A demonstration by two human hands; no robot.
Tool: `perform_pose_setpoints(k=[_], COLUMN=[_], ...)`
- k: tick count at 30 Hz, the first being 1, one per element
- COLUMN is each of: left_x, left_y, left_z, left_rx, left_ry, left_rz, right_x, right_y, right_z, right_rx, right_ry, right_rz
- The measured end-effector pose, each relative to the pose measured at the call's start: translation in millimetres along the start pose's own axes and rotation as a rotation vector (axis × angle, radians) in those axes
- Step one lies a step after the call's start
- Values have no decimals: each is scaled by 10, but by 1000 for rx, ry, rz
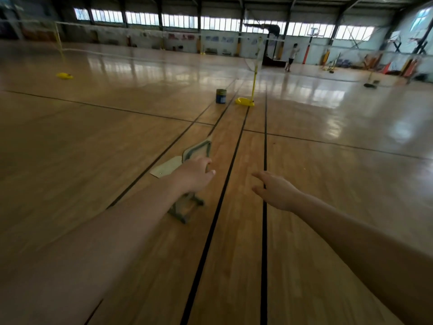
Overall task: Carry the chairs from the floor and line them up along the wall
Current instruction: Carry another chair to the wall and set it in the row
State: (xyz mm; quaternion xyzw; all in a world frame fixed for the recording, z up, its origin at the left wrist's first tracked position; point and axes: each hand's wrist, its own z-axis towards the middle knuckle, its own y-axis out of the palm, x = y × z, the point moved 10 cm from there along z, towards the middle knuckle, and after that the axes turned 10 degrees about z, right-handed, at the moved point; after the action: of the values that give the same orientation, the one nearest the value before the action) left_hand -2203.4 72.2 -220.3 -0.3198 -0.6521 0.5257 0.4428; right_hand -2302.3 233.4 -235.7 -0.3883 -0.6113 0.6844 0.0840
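Gymnasium, polished wood floor (93, 141) with black court lines; one folding chair (187, 158), green frame, pale seat, lying tipped on that floor. Left hand (194, 174) over the chair's frame, fingers curled at it, grip unclear; right hand (274, 191) just right of the chair, open, empty. Beyond the chair: blue can (221, 96); yellow net post (254, 87).
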Motion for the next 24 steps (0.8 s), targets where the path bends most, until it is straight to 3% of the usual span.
perform_pose_setpoints(k=[8,18,24], left_x=[-328,-208,-226], left_y=[-289,180,335], left_z=[1211,2687,3744], left_rx=[13,-106,-110], left_ry=[-15,21,-37], left_rz=[52,16,6], right_x=[152,909,1286], right_y=[-284,-424,-633], right_z=[1292,2547,3397], right_rx=[24,-25,-67], right_ry=[17,27,-67], right_rz=[-21,-52,-132])
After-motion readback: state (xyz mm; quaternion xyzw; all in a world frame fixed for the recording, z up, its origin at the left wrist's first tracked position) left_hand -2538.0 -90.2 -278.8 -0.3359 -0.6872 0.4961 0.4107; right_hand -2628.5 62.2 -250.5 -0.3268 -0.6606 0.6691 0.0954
